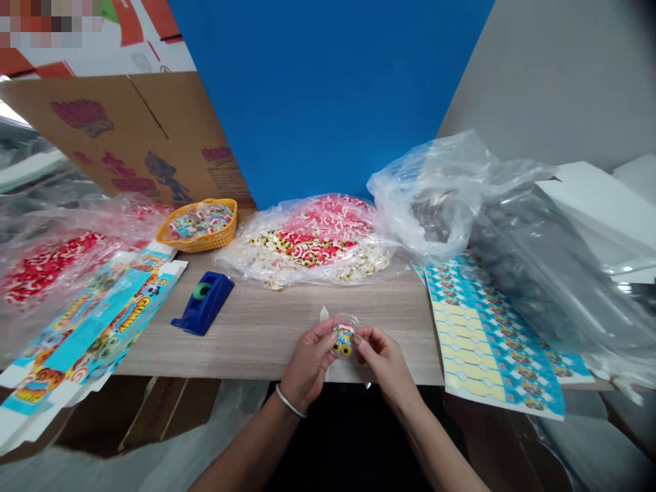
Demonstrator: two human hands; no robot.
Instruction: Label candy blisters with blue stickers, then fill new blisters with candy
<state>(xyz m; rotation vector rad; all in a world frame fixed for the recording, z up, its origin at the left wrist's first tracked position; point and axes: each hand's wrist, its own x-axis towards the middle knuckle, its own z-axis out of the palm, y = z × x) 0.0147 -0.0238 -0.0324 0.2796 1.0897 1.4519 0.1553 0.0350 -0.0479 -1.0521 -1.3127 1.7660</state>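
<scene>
Near the table's front edge I hold a small clear plastic container [345, 331] between both hands. Yellow, blue and red pieces show through its wall, among them two yellow rings with dark centres. My left hand [310, 357], with a white band at the wrist, pinches its left side between thumb and fingers. On the opposite side, the thumb and fingers of my right hand [383, 355] close on its edge. Just behind the container a small white paper tip [324, 313] lies on the table. The fingers partly cover the container's sides.
Behind my hands lies an open plastic bag [312, 246] of red, white and yellow pieces. To the left are a blue tape dispenser [203, 303], a yellow basket [197, 239] of small packs and printed cartons [97, 321]. Sticker sheets [476, 335] and a large plastic bag [553, 266] lie right.
</scene>
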